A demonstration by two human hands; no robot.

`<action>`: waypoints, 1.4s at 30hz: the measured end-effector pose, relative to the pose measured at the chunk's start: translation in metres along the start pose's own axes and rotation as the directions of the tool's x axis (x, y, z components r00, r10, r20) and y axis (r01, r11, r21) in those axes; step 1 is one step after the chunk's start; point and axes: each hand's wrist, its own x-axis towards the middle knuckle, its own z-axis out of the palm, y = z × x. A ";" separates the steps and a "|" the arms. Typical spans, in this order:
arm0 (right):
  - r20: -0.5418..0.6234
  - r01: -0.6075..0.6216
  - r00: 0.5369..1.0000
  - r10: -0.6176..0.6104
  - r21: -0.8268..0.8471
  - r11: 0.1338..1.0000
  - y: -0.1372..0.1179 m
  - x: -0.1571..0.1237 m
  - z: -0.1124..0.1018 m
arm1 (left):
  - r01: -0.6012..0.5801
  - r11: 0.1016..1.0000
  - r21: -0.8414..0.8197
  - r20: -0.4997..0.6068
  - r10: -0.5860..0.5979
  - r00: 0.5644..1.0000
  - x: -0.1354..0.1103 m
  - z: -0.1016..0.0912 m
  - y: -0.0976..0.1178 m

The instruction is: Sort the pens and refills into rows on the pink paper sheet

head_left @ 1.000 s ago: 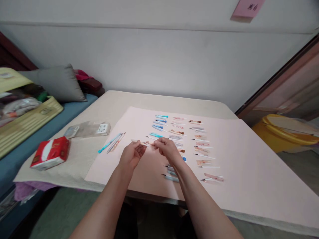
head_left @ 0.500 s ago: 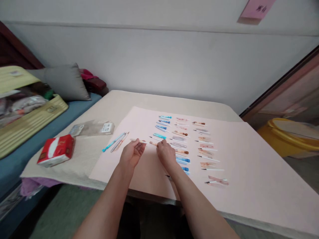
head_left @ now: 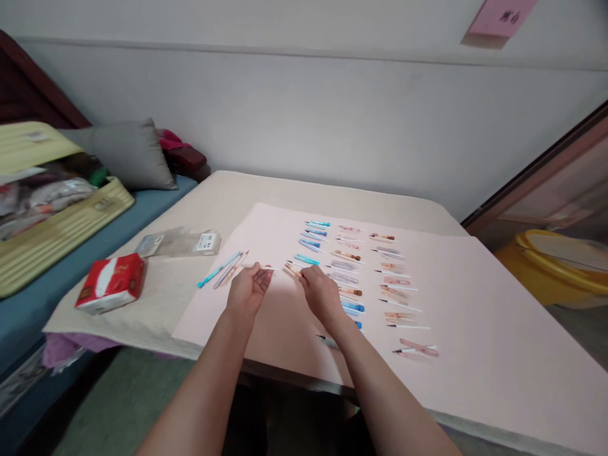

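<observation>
Over the pink sheet, my left hand [head_left: 244,291] pinches a slim, pale pen part [head_left: 259,266] with a white tip pointing right. Facing it, my right hand [head_left: 320,290] has its fingers closed on a brownish-orange pen part [head_left: 293,270] whose near end they cover. A small gap separates the two parts. Left of my left hand lie several loose pen pieces, among them a turquoise one [head_left: 218,270]. Beyond my right hand sits a turquoise pen piece [head_left: 306,259]. Columns of pen pieces and thin white refills [head_left: 403,327] continue to the right, some hidden under my right forearm.
The pink sheet [head_left: 479,354] covers much of the cloth-topped table. At the left are a red tissue pack [head_left: 111,282] and a clear plastic package [head_left: 183,242]. A yellow bin [head_left: 546,266] stands beyond the right side, and a wall [head_left: 304,120] rises behind.
The brownish-orange part in my right hand has tilted, its free end now higher. My left hand still pinches the pale part. The whole view has shifted slightly.
</observation>
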 end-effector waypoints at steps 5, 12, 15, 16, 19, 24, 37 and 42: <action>-0.033 0.076 0.997 -0.076 -0.014 0.997 -0.004 -0.015 -0.018 | -0.061 0.998 0.030 0.017 0.061 0.998 -0.001 0.001 -0.001; -0.014 0.077 0.997 -0.078 -0.077 0.994 -0.009 -0.018 -0.022 | -0.117 0.986 0.121 0.077 0.109 0.991 -0.008 0.005 -0.006; 0.001 0.093 0.996 -0.094 -0.097 0.991 -0.010 -0.017 -0.025 | -0.138 0.976 0.168 0.090 0.124 0.988 -0.010 0.007 -0.007; 0.001 0.099 0.995 -0.099 -0.103 0.990 -0.010 -0.018 -0.026 | -0.141 0.972 0.186 0.095 0.125 0.988 -0.010 0.007 -0.008; 0.001 0.114 0.993 -0.115 -0.113 0.987 -0.011 -0.018 -0.028 | -0.147 0.958 0.247 0.113 0.122 0.986 -0.011 0.007 -0.010; -0.016 0.137 0.990 -0.140 -0.118 0.983 -0.014 -0.017 -0.030 | -0.153 0.936 0.316 0.135 0.115 0.984 -0.012 0.007 -0.014; -0.036 0.126 0.991 -0.130 -0.110 0.986 -0.011 -0.017 -0.029 | -0.140 0.925 0.353 0.166 0.085 0.982 -0.015 0.008 -0.014; -0.082 0.106 0.991 -0.108 -0.027 0.994 -0.010 -0.017 -0.024 | -0.141 0.922 0.360 0.170 0.084 0.982 -0.013 0.008 -0.013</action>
